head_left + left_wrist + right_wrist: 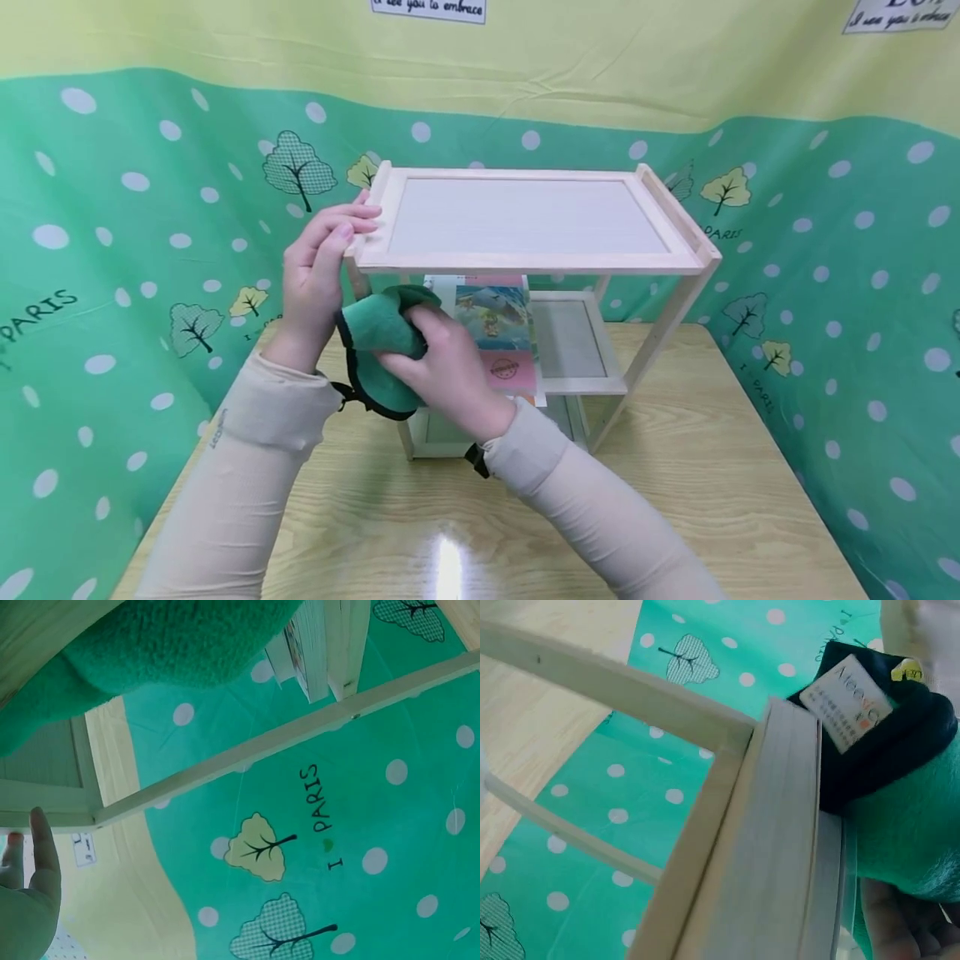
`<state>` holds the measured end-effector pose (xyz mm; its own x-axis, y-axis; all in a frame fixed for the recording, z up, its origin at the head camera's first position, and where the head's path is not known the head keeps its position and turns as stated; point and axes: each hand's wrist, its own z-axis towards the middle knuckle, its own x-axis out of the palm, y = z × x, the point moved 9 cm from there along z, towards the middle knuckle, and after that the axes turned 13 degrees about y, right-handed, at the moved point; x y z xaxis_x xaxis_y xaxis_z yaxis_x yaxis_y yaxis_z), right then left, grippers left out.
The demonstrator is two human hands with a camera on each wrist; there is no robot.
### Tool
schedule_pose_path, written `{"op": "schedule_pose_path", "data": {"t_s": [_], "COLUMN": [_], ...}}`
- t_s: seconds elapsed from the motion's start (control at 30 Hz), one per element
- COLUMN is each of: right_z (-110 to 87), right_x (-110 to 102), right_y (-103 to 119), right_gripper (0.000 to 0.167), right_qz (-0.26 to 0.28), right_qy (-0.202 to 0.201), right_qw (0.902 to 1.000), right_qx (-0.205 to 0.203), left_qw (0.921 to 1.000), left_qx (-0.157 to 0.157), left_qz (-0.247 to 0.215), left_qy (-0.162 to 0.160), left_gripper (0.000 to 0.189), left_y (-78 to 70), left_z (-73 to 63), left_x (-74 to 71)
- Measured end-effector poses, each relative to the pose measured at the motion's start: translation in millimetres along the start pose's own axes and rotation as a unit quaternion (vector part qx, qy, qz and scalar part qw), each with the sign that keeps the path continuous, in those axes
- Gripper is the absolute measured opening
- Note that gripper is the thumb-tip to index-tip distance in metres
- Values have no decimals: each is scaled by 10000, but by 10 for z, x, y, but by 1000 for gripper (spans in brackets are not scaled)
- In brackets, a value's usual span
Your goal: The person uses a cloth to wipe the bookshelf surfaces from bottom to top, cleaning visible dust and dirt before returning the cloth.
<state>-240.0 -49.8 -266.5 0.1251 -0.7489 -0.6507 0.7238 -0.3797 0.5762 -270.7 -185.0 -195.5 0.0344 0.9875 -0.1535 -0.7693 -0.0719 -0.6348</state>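
Observation:
A small pale wooden shelf unit (525, 215) with several tiers stands on the table. My left hand (315, 267) rests on the left end of its top tier, fingertips over the end rail; in the left wrist view a fairly straight finger (45, 851) touches the frame. My right hand (446, 367) grips a bunched green cloth (382, 321) with black edging, in front of the unit's left side below the top. The right wrist view shows the cloth's white label (846, 703) and the cloth against a stack of books (769, 847). The cloth partly hides the left post.
A book with a pink and blue cover (491, 321) lies on the middle tier, its near end jutting past the front rail. The wood-grain table (360, 517) extends around the unit. Green and yellow patterned curtains (135, 292) hang close behind and at both sides.

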Motion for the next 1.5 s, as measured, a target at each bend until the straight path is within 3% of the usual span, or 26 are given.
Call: {"op": "schedule_pose_path", "data": {"t_s": [0.3,0.47,0.7,0.87,1.0,1.13,1.3,1.5], "right_z": [145,196,97,-51,-222,-419,-654,-902], "right_x": [-213,-312,-276,-152,-49,17,61,163], "right_y": [171,225,149,142,200,320,467,591], "right_gripper": [32,31,31,30,29,28,30,34], "right_qz": [-101,56,899,1133,1099,802,416,186], "right_qy": [-412,-497,-561,-717,-900,-1159,-1422,-1221], "right_qw": [9984,9984,9940,9908,9896,9852,9702,9535], "right_qx": [-363,-277,252,160,-231,-976,-1917,-2747], "left_qw": [9986,9977,9982,9987,9993,9994,9994,9998], "left_qx": [-52,-100,124,71,-9,-149,-193,-79], "left_qz": [-451,-631,-564,-442,-302,-217,-209,-141], "left_qy": [-264,-242,-187,-226,-229,-216,-210,-103], "left_gripper": [28,28,31,31,30,30,30,30], "left_y": [56,66,65,74,64,66,66,56], "left_z": [-23,-35,-23,-24,-37,-52,-55,-41], "left_x": [-17,-5,-4,-1,3,10,14,14]}}
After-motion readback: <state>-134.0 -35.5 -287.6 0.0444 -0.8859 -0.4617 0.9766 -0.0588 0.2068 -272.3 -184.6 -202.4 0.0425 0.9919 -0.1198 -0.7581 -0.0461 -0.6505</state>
